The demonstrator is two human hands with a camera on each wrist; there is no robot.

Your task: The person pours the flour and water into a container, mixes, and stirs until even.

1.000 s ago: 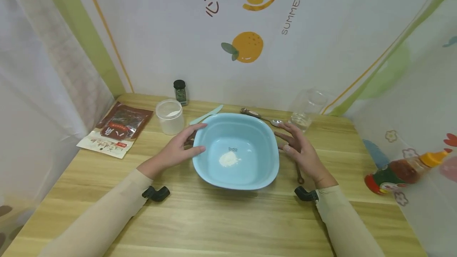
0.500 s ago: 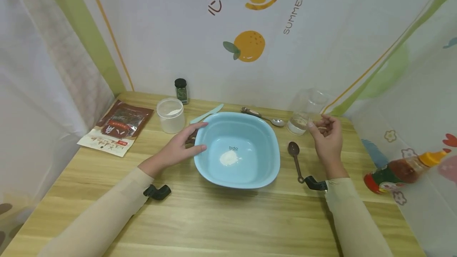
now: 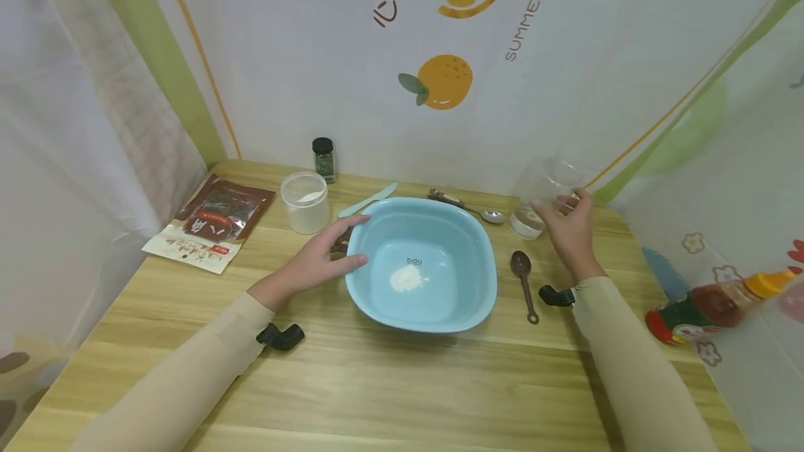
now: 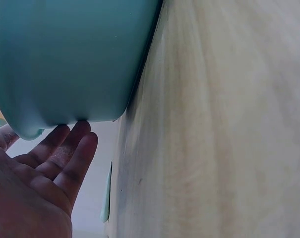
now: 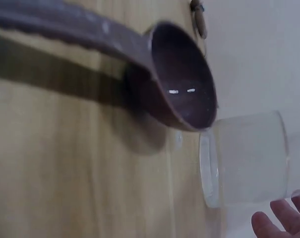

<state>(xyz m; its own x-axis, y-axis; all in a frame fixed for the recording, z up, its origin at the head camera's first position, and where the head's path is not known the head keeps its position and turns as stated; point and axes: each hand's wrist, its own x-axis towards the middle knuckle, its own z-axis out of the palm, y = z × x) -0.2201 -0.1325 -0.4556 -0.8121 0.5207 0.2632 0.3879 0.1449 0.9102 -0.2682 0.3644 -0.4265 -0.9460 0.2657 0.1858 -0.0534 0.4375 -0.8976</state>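
A light-blue basin (image 3: pixel 427 309) with a small heap of white powder (image 3: pixel 408 277) on its bottom stands on the wooden table. My left hand (image 3: pixel 308 264) holds its left rim, the thumb and index finger over the edge. In the left wrist view the other fingers (image 4: pixel 75 163) touch the outer wall. My right hand (image 3: pixel 568 229) is at the right side of a clear cup (image 3: pixel 526 222) with clear liquid low in it. In the right wrist view its fingertips are close to the cup's upper part, not curled round it. A brown measuring spoon (image 3: pixel 521 267) lies just left of this hand.
Behind the basin lie a pale green knife (image 3: pixel 370 199) and a metal spoon (image 3: pixel 490 216). To the left stand a tub of white powder (image 3: pixel 306 208), a dark-capped spice jar (image 3: pixel 324 160) and a brown packet (image 3: pixel 216 218). A red sauce bottle (image 3: pixel 716 305) stands at the right.
My right hand has left the basin's right side, moved right past the brown measuring spoon and reached up to the clear cup. The left hand has stayed at the basin's rim.
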